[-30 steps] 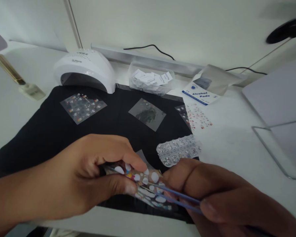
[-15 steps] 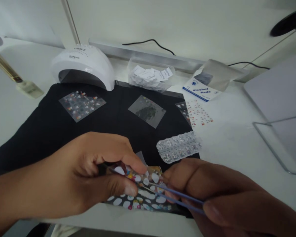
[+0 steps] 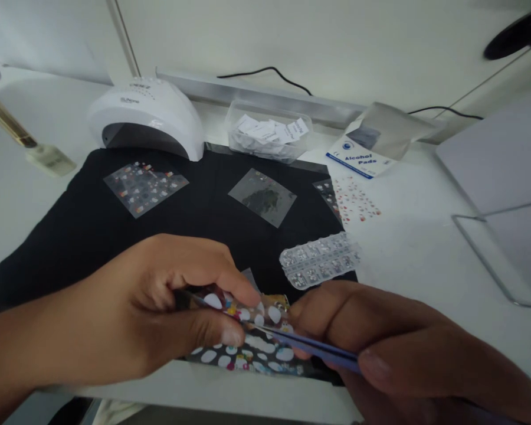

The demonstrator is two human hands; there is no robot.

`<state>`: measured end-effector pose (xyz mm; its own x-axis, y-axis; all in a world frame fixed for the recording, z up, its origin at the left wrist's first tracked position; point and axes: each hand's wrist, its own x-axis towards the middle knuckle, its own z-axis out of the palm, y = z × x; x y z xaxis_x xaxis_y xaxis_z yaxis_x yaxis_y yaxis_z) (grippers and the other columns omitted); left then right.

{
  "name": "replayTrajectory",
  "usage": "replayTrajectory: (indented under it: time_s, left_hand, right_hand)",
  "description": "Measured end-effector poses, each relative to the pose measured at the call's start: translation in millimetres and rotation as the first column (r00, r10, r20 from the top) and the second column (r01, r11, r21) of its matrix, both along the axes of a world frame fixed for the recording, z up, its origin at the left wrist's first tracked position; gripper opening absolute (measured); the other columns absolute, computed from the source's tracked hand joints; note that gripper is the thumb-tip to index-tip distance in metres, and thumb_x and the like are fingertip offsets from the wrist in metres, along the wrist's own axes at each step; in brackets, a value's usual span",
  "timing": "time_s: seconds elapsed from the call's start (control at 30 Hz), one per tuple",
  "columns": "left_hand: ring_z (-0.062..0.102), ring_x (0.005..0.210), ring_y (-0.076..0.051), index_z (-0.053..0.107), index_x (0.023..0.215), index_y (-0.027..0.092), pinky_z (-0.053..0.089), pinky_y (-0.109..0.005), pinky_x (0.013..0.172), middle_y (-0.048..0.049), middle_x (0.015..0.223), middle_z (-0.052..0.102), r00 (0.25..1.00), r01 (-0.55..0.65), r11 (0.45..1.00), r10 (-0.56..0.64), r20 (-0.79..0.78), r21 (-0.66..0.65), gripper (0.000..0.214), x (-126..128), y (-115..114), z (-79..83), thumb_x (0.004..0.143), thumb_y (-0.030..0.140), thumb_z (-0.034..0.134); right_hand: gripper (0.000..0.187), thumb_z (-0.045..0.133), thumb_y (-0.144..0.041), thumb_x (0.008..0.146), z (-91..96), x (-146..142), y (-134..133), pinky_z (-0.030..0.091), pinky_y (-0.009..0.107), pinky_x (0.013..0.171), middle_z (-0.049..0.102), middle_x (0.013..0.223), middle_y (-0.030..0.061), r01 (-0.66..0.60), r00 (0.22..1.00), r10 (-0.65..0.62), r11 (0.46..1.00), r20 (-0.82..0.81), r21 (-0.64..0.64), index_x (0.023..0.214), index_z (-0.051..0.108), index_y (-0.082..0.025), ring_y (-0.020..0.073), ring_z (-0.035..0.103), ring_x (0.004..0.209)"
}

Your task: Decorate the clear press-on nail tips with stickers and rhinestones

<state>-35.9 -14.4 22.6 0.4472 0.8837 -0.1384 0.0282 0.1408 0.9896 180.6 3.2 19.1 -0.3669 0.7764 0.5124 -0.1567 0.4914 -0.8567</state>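
My left hand (image 3: pixel 146 307) is closed on a clear sticker sheet (image 3: pixel 252 342) dotted with white and coloured shapes, held low over the near edge of a black mat (image 3: pixel 92 224). My right hand (image 3: pixel 407 354) pinches blue tweezers (image 3: pixel 310 349). The tweezers' tips touch the sheet close to my left thumb. Part of the sheet is hidden under my left fingers.
Other sticker sheets (image 3: pixel 145 187) (image 3: pixel 262 196) (image 3: pixel 353 202) lie on the mat and table, with a clear rhinestone tray (image 3: pixel 319 259). At the back stand a white nail lamp (image 3: pixel 147 117), a clear tub of paper slips (image 3: pixel 268 137) and an alcohol pads box (image 3: pixel 359 162). An acrylic stand (image 3: pixel 500 260) is at right.
The sticker sheet has dropped lower and flatter toward the mat's near edge. The tweezers' tips have slid left along the sheet toward my left thumb. Both hands keep their grip.
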Motion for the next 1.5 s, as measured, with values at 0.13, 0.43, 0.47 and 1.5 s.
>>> replayTrajectory:
  time_s: [0.13, 0.43, 0.47, 1.5]
  left_hand:
    - [0.055, 0.062, -0.008, 0.074, 0.093, 0.022, 0.045, -0.014, 0.053, 0.0019, 0.076, 0.065, 0.999, -0.002, 0.996, 0.005, 0.032, -0.087, 0.010, 0.1, 0.3, 0.0, 0.084, 0.022, 0.073]
    - [0.052, 0.061, -0.008, 0.074, 0.094, 0.018, 0.043, -0.015, 0.053, 0.0004, 0.074, 0.061, 1.000, -0.014, 1.000, 0.014, 0.015, -0.028, 0.013, 0.5, 0.0, -1.0, 0.089, 0.029, 0.068]
    - [0.052, 0.062, -0.009, 0.074, 0.093, 0.018, 0.043, -0.016, 0.054, 0.0004, 0.074, 0.061, 1.000, -0.023, 1.000, 0.023, 0.015, -0.021, 0.012, 1.4, 0.4, -1.2, 0.089, 0.027, 0.068]
    - [0.057, 0.061, -0.006, 0.079, 0.095, 0.021, 0.046, -0.012, 0.055, 0.0025, 0.075, 0.066, 0.987, -0.088, 0.996, 0.089, 0.132, -0.009, 0.014, 4.2, 1.4, -4.9, 0.086, 0.015, 0.070]
  right_hand:
    - [0.029, 0.055, -0.034, 0.098, -3.6, 4.4, -0.3, 0.055, 0.031, 0.044, 0.055, 0.049, -0.0001, 0.001, 1.000, -0.002, 0.999, -0.014, -0.052, 0.080, 0.075, -0.025, 0.0152, 0.054, 0.044]
    - [0.021, 0.057, -0.033, 0.097, -7.3, 10.7, 2.0, 0.058, 0.033, 0.049, 0.063, 0.057, 0.0016, -0.096, 0.995, 0.095, 0.991, -0.011, -0.092, 0.087, 0.073, -0.024, 0.0171, 0.062, 0.050]
    - [0.021, 0.057, -0.033, 0.097, -7.8, 11.0, 2.1, 0.059, 0.034, 0.050, 0.063, 0.057, 0.0017, -0.107, 0.994, 0.106, 0.990, -0.008, -0.095, 0.089, 0.073, -0.025, 0.0172, 0.062, 0.051]
    - [0.028, 0.059, -0.042, 0.095, -6.2, 12.0, 10.9, 0.060, 0.036, 0.049, 0.059, 0.055, 0.0033, -0.137, 0.990, 0.130, 0.979, -0.060, -0.152, 0.092, 0.080, -0.024, 0.0200, 0.063, 0.053]
